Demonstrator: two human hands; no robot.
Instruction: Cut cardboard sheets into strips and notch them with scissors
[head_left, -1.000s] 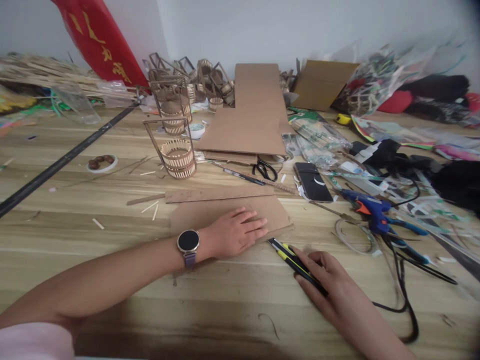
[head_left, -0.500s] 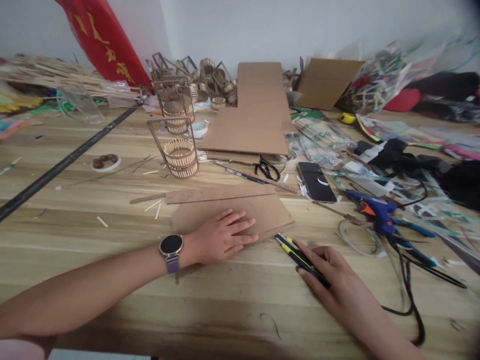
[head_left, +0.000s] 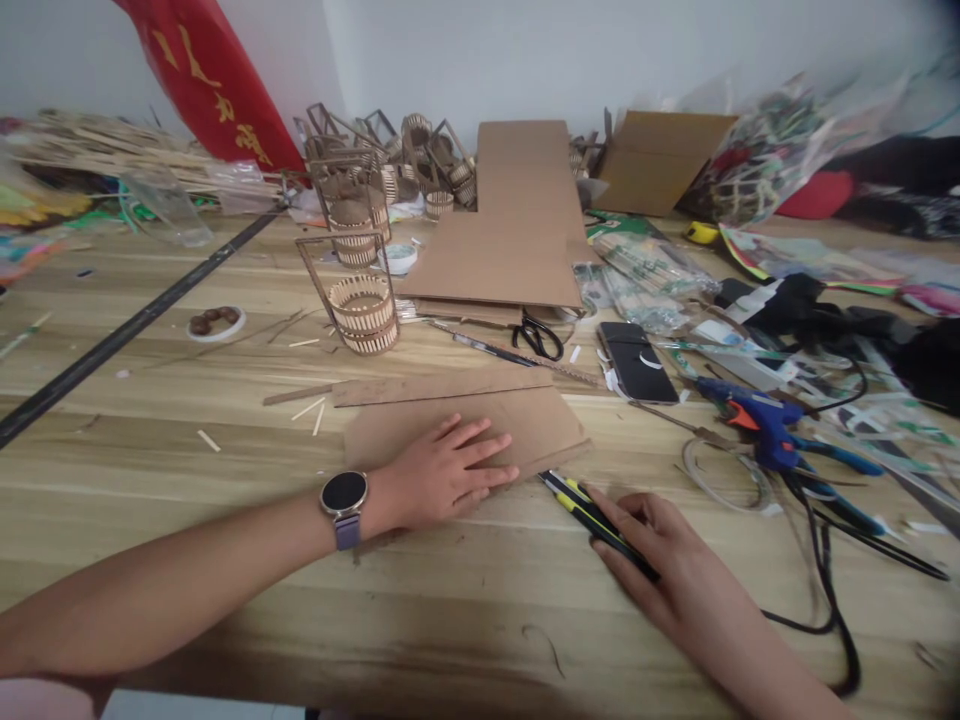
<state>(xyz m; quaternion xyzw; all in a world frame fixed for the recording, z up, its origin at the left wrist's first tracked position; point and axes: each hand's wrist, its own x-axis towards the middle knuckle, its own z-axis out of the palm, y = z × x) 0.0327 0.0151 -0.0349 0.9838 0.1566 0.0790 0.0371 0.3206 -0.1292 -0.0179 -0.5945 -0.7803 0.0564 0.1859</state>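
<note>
My left hand lies flat with spread fingers on a piece of brown cardboard, pressing it against the wooden table. A smartwatch is on that wrist. In my right hand is a black and yellow utility knife, its blade end at the cardboard's near right edge, close to my left fingertips. Whether the blade touches the cardboard I cannot tell. A narrow cardboard strip lies along the far side of the piece.
Beyond the cardboard stand a small slatted basket, black-handled scissors and a large cardboard sheet. To the right lie a phone, a blue glue gun with its cable, and pliers. A dark rod crosses the left side.
My right hand has drawn the utility knife slightly left along the cardboard's near edge. My left hand stays in place on the cardboard. The view has shifted a little.
</note>
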